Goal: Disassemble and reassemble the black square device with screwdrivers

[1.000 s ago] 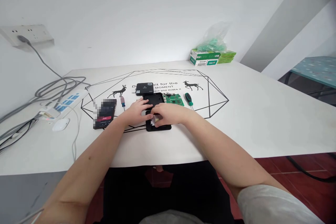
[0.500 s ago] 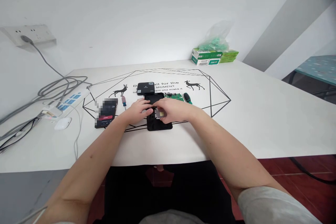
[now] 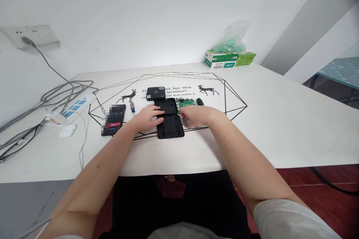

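Two black plastic shell parts lie in front of me, an upper shell (image 3: pixel 168 105) and a lower shell (image 3: pixel 170 129), edges meeting. Across their left side rests my left hand (image 3: pixel 147 117), fingers stretched out and apart, the tips touching the plastic. My right hand (image 3: pixel 195 115) is just right of the shells, fingers closed on a small silvery piece (image 3: pixel 184 121), mostly hidden. Partly covered by that hand is a green circuit board (image 3: pixel 187 102). A dark-handled screwdriver (image 3: pixel 200 101) lies beside the board. Behind the shells sits a flat black box (image 3: pixel 156 93) with labels.
Left of my left hand are a small screwdriver (image 3: pixel 132 107) and a phone (image 3: pixel 114 119). Further left lie a white earphone case (image 3: pixel 67 131), a power strip (image 3: pixel 77 107) and coiled cables (image 3: pixel 67 86). Green boxes (image 3: pixel 223 59) with a plastic bag stand against the wall.
My right hand has moved right with the small silvery piece, from over the lower shell to the table beside it. The inside of both shells is now uncovered. My left hand stays put.
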Motion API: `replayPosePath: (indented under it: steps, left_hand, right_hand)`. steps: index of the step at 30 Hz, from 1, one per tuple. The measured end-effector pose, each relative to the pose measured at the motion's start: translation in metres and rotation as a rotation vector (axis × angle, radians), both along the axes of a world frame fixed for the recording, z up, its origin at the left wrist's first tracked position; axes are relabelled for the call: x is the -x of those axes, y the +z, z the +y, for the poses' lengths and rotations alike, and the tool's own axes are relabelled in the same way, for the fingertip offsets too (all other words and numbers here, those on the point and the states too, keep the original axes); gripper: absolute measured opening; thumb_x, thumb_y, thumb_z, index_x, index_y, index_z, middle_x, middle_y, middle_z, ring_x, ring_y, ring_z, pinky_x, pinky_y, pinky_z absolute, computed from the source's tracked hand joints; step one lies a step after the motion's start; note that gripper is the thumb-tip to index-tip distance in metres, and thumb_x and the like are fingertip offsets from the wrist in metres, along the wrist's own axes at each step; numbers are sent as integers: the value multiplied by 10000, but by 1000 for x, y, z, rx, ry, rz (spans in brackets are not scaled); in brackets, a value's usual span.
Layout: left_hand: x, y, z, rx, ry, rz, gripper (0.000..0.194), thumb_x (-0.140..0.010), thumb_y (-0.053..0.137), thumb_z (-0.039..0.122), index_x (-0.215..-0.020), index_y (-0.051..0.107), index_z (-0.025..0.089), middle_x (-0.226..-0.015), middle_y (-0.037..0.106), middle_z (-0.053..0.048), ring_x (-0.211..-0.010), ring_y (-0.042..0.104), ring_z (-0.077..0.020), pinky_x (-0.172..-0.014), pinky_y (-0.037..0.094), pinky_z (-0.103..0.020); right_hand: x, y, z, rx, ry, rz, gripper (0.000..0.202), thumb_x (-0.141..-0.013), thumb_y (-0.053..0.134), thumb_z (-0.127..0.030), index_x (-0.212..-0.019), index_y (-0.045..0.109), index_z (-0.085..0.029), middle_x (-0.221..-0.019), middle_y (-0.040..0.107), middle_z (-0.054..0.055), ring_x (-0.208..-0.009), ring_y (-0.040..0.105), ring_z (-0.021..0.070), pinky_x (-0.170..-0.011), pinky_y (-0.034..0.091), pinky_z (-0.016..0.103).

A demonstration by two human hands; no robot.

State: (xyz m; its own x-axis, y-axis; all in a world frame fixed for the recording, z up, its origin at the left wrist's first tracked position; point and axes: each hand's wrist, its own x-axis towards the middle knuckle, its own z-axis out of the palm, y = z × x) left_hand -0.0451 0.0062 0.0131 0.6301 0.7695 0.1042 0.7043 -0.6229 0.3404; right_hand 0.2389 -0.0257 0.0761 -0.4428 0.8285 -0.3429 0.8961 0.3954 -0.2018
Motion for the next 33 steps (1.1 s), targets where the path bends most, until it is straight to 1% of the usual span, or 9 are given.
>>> replayPosePath:
  steps: [6,10,15,18,20,25,29,31,33]
  left_hand:
    - [0,-2,1,-10,1,-15,537,-1066,579,560,-1461,796,269,-1611,659,-127,-1576,500,-415,-1319,429,-637]
    - [0,-1,1,-14,3,-6,548,-1061,577,563,-1462,797,260,-1608,663,-127,-1579,499,-411,-1321,430,-625]
    - [0,0,0,-23,-4,-9,531,-1059,591,555,-1444,808,260,-1584,683,-133,-1561,518,-422,-1312,437,-640]
    - [0,-1,0,-27,-5,-19,515,-1056,603,565,-1423,818,274,-1570,694,-124,-1553,527,-421,-1304,447,-646]
    - [0,-1,-1,-22,-6,-18,520,-1055,603,568,-1426,815,271,-1571,692,-127,-1557,523,-421,-1305,446,-645]
    - [0,1,-2,-6,-2,-10,557,-1089,543,582,-1460,786,246,-1630,640,-136,-1569,516,-399,-1321,427,-615]
    - [0,2,-2,-11,54,-47,560,-1118,485,554,-1441,779,203,-1698,564,-155,-1572,529,-374,-1313,445,-576]
    - [0,1,0,-27,71,-81,526,-1122,474,520,-1406,789,207,-1678,582,-149,-1546,561,-360,-1296,471,-561]
    - [0,0,1,-54,69,-109,482,-1122,468,472,-1354,806,218,-1623,628,-137,-1502,605,-343,-1283,492,-539]
  right_hand:
    - [2,4,-3,9,15,21,344,-712,788,-86,-883,540,-254,-1054,734,70,-938,706,271,-670,463,346]
    - [1,5,0,28,-2,67,338,-731,832,-137,-909,568,-249,-1090,745,59,-940,710,254,-683,465,327]
    - [-6,1,12,-56,-125,97,185,-872,792,-213,-991,654,-240,-1034,770,72,-876,714,240,-699,463,329]
    - [-12,-3,21,-47,-174,51,94,-895,777,-230,-942,698,-246,-934,777,66,-831,713,251,-706,470,342]
    - [-15,-6,25,-46,-180,39,59,-889,762,-206,-908,725,-248,-925,786,65,-813,711,246,-713,477,343]
    - [-13,-8,26,-96,-183,13,144,-847,705,-103,-901,754,-228,-1003,797,100,-780,686,234,-685,459,337]
    - [-17,-4,26,-138,-159,39,104,-832,707,-132,-875,744,-220,-931,783,83,-772,663,232,-697,438,332]
    - [-21,-1,28,-199,-151,113,78,-852,683,-160,-889,727,-213,-926,776,79,-808,660,235,-730,450,330]
    - [-26,0,29,-298,-140,232,84,-892,631,-176,-916,707,-201,-1010,776,102,-933,673,254,-838,487,339]
